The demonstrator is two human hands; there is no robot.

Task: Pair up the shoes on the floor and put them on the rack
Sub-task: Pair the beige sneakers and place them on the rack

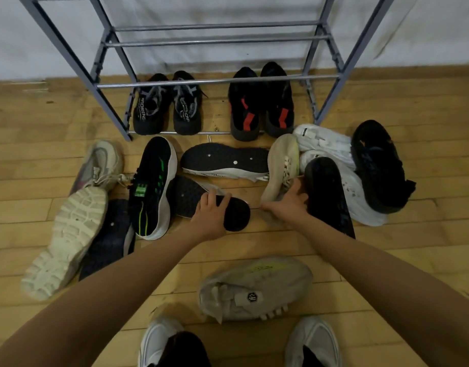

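Black-soled shoe (214,205) sole-up, lengthwise left-right, left hand (208,217) fingers grasping it, right hand (287,205) gripping beige sneaker (281,165).

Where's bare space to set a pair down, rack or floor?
Free: the rack's upper rails, and the floor strip between the hands and the beige shoe. The bottom row holds the grey-laced pair and red-marked pair, with a small gap between. Crowded: the pile around the left hand and right hand.
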